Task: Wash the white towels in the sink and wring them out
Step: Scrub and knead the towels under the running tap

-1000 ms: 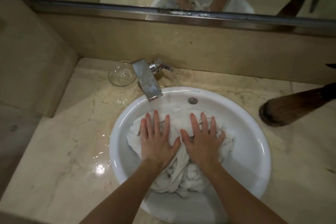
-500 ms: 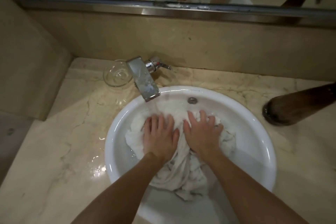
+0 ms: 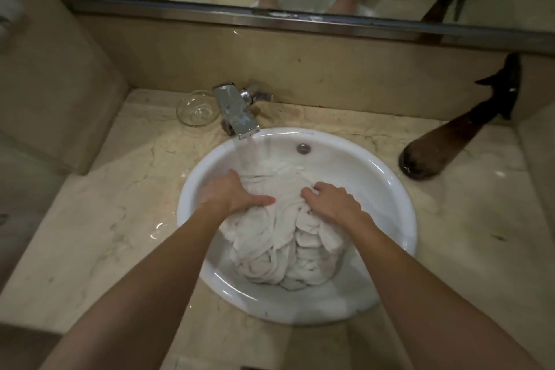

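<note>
The marble surface (image 3: 90,219) carries the round white sink (image 3: 390,189), where the towels (image 3: 279,249) lie bunched in the bowl. My left hand (image 3: 231,192) and right hand (image 3: 333,203) curl their fingers into the wet cloth, gripping it. Water runs from the tap (image 3: 237,111) onto the towels.

Glossy white ceramic sink (image 3: 390,189); soaked, nubby cloth towels (image 3: 279,252); shiny metal tap (image 3: 235,112); clear glass dish (image 3: 196,108); polished veined marble counter (image 3: 105,219).
</note>
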Available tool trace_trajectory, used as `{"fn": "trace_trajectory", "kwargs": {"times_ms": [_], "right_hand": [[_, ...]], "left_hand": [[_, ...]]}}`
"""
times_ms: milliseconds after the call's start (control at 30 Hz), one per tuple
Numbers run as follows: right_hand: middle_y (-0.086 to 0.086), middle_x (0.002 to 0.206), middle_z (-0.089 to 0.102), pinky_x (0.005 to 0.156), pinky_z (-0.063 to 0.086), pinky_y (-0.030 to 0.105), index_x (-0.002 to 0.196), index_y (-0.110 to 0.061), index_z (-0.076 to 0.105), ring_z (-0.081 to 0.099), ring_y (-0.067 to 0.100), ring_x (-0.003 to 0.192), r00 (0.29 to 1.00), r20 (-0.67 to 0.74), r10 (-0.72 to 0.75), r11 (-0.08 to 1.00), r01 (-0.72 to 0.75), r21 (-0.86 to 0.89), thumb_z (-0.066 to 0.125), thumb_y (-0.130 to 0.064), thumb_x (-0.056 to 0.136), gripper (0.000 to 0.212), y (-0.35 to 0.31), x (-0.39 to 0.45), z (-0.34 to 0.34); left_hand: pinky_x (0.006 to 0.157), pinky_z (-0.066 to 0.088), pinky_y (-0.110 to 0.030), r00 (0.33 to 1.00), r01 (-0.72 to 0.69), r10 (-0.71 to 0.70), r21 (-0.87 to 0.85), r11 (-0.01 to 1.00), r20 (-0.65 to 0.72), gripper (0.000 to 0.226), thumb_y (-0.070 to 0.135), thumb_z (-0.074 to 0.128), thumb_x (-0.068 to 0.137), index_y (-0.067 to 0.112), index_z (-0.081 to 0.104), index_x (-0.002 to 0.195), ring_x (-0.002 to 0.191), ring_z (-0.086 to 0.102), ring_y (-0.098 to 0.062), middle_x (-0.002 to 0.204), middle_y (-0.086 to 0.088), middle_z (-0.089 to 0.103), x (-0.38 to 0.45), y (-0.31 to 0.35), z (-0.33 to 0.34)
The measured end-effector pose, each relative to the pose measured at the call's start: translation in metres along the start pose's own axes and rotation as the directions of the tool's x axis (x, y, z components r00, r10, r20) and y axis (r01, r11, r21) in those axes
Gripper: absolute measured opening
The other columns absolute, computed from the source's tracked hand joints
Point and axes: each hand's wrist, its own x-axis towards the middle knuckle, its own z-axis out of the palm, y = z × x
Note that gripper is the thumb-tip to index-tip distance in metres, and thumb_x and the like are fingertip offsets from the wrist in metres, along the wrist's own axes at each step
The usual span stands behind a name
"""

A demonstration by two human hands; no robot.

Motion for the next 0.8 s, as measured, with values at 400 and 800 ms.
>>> {"fn": "trace_trajectory", "kwargs": {"times_ms": [400,800], "right_hand": [[0.0,0.134,0.06,0.107,0.038,0.045,0.136,-0.032,0.055,0.056,0.025,0.121,0.996,0.044,0.075,0.99,-0.08,0.114,0.038,-0.066,0.091,0.059,0.037,-0.032,-0.001],[0.01,0.146,0.053,0.111,0.035,0.055,0.138,-0.024,0.057,0.048,0.03,0.135,0.864,-0.394,-0.312,0.923,0.178,-0.341,0.03,-0.053,0.093,0.061,0.004,0.034,0.052]], "left_hand": [[0.102,0.049,-0.037,0.892,-0.056,0.223,-0.394,0.917,0.393,0.081,0.082,0.073,0.054,0.03,0.068,0.117,0.103,0.066,-0.012,0.114,0.009,0.071,-0.017,-0.012,0.0],[0.12,0.0,-0.054,0.971,-0.207,0.235,0.311,0.927,-0.053,0.073,0.064,-0.001,0.095,0.029,0.014,0.157,0.153,0.004,-0.028,0.167,-0.006,0.006,0.009,0.055,0.048]]}}
